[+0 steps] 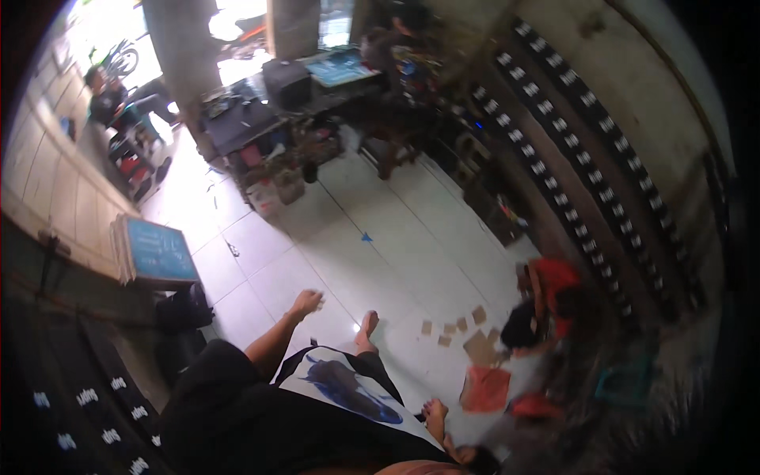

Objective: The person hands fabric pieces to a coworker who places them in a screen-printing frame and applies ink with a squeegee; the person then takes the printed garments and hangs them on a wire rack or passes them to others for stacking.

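Observation:
My left hand (308, 302) hangs out over the white tiles beside my dark clothing, its fingers curled; whatever it may hold is too small to make out. My right hand (435, 412), low at my other side, also has bent fingers, with their contents unclear. Between my arms is a white printed cloth panel (336, 384) with a blue-dark figure on my clothes. My bare foot (366, 328) shows on the floor (285, 245).
Strips of black printed pieces line the right wall (586, 99) and lower left (111, 435). A person in red (554, 277) crouches among cardboard squares (477, 344). Other people (103, 103) are near the doorway and cluttered workbench (237, 127). Blue boards (162, 249) lean left.

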A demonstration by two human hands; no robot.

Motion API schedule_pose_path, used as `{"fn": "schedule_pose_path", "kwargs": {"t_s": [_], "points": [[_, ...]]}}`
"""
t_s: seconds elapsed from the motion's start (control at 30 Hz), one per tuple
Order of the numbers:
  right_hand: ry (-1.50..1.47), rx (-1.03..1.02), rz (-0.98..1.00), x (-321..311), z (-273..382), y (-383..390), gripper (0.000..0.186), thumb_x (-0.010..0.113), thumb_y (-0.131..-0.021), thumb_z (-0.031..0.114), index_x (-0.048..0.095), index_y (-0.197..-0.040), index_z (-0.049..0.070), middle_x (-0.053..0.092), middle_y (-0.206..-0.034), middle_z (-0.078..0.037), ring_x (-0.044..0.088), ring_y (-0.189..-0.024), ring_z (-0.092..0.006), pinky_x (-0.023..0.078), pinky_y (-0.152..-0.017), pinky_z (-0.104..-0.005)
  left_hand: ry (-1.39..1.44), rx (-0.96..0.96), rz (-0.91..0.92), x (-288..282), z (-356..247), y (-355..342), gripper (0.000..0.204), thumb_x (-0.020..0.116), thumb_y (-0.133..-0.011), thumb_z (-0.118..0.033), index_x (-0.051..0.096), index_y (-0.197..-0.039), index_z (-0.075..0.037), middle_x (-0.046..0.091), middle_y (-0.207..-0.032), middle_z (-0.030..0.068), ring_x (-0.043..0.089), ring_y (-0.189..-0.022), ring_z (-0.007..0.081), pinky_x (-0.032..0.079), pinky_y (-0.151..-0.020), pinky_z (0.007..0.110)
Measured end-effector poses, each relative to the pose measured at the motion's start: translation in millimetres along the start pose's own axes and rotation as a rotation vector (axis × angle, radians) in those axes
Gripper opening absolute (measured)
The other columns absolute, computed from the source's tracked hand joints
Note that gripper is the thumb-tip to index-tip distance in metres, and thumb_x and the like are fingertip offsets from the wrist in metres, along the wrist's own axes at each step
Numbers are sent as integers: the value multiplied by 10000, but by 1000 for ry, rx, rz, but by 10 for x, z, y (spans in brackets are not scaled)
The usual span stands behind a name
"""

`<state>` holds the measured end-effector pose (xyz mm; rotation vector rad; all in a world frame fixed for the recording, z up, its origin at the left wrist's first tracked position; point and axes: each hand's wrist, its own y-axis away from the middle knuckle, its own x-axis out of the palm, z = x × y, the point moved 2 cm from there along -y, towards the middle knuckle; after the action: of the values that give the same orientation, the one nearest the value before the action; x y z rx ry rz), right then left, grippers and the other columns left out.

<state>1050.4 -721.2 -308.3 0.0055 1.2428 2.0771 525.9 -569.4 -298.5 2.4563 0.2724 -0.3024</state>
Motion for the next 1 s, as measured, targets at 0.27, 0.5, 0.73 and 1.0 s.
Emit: {"fn": "schedule_pose_path", "kwargs": {"t_s": [0.27,0.5,0.73,1.0], "points": [[476,-135,314,2206,1816,-864,118,486,-751,91,532,-726,-15,525,-576,-125,507,-421,-228,425,-376,-324,690,-891,-395,-709,1783,551,231,390,-809,-210,453,-942,-32,600,-808,142,589,-651,303,447,-542,403],[929,-814,609,5659,4230,87,154,461,-814,97,578,-781,3,585,-657,-89,569,-557,-164,449,-449,-288,790,-706,-588,-286,1077,341,274,429,-806,-251,467,-961,-29,595,-870,170,589,-674,303,462,-556,398],[701,-884,847,7673,4210,1315,122,469,-841,99,564,-844,21,574,-641,-65,565,-549,-144,452,-453,-269,689,-658,-524,-962,598,-804,309,479,-813,-284,487,-975,-21,601,-914,179,606,-768,318,482,-540,374],[1254,237,1648,8184,3163,2717,122,592,-836,154,600,-888,44,520,-687,23,499,-635,-93,410,-570,-224,1624,-166,-436,-3235,111,-2365,370,438,-891,-353,430,-1064,-26,577,-978,128,553,-704,192,380,-374,189]]}}
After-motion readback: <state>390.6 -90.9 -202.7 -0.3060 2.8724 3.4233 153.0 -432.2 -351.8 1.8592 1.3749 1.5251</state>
